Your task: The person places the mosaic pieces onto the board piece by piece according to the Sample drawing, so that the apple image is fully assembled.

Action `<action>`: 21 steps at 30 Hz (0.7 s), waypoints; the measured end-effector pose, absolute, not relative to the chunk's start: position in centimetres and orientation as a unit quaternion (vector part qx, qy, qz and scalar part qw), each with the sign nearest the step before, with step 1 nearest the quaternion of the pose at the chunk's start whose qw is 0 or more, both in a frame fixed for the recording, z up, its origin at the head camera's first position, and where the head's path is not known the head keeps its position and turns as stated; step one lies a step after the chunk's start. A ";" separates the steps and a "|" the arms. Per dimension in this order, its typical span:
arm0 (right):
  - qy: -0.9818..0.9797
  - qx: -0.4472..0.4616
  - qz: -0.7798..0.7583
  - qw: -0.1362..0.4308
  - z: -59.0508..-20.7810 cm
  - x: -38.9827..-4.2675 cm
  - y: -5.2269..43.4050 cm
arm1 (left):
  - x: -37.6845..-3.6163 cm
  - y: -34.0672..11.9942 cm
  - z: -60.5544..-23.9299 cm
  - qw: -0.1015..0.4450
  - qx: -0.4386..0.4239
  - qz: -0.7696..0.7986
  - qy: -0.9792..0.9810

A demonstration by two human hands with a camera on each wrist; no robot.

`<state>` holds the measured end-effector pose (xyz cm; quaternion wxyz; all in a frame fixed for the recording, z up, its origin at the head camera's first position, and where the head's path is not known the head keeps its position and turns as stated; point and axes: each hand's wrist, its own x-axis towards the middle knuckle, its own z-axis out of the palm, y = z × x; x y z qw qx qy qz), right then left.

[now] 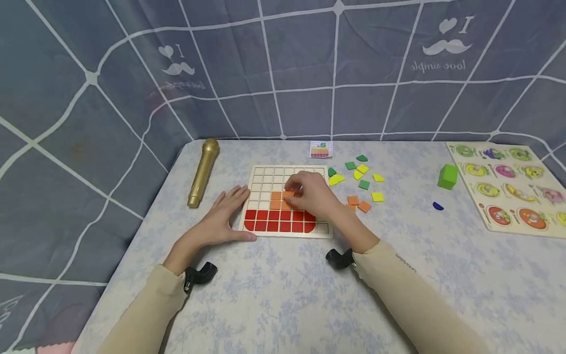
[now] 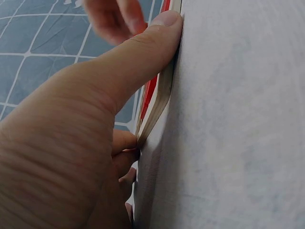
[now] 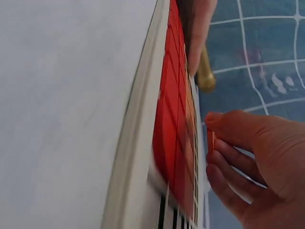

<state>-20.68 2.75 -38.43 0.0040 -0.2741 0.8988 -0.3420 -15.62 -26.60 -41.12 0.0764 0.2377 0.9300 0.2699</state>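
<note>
A white wooden grid board (image 1: 265, 177) lies on the table, its lower rows filled with red tiles (image 1: 274, 221) and a few orange tiles (image 1: 276, 199) above them. My right hand (image 1: 309, 194) hovers over the board's middle and pinches an orange tile (image 1: 289, 193) (image 3: 210, 141) at its fingertips. My left hand (image 1: 225, 216) lies flat against the board's left edge, thumb (image 2: 143, 52) pressed along the near edge of the board (image 2: 159, 102). Loose green, yellow and orange tiles (image 1: 363, 184) lie scattered right of the board.
A gold microphone (image 1: 202, 172) lies left of the board. A small pattern card (image 1: 321, 149) sits behind it. A green cube (image 1: 447, 176), a small blue piece (image 1: 438, 206) and a fruit puzzle board (image 1: 508, 189) are at the right. A blue checked curtain surrounds the table.
</note>
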 end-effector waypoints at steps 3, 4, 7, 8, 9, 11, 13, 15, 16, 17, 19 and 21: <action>0.899 -0.273 -0.342 0.012 -38.6 -21.2 1.0 | -15.6 -26.6 -41.1 0.077 0.237 0.273 0.929; 0.899 -0.275 -0.342 0.011 -38.7 -21.4 0.5 | -15.6 -26.7 -41.1 0.077 0.237 0.272 0.930; 0.897 -0.277 -0.345 0.007 -39.0 -21.7 -0.8 | -15.7 -26.7 -41.1 0.080 0.236 0.269 0.930; 0.897 -0.276 -0.346 0.005 -39.1 -21.8 -1.1 | -15.7 -26.6 -41.2 0.081 0.235 0.267 0.931; 0.896 -0.275 -0.349 0.003 -39.2 -21.8 -1.4 | -15.8 -26.7 -41.2 0.081 0.236 0.265 0.931; 0.897 -0.268 -0.351 0.001 -39.3 -21.9 -1.9 | -15.8 -26.7 -41.1 0.082 0.236 0.263 0.932; 0.896 -0.264 -0.358 0.001 -39.4 -22.0 -2.4 | -15.8 -26.7 -41.1 0.080 0.236 0.261 0.932; 0.893 -0.261 -0.366 0.002 -39.5 -21.9 -2.8 | -15.8 -26.7 -41.1 0.079 0.236 0.264 0.932; 0.892 -0.261 -0.369 0.002 -39.5 -21.9 -3.0 | -15.8 -26.7 -41.1 0.079 0.235 0.266 0.932; 0.891 -0.261 -0.371 0.002 -39.6 -21.9 -3.1 | -15.7 -26.7 -41.1 0.079 0.235 0.267 0.931; 0.892 -0.260 -0.370 0.003 -39.6 -21.8 -3.3 | -15.7 -26.7 -41.2 0.080 0.235 0.270 0.930; 0.895 -0.260 -0.363 0.003 -39.6 -21.7 -3.3 | -15.7 -26.6 -41.2 0.081 0.236 0.270 0.930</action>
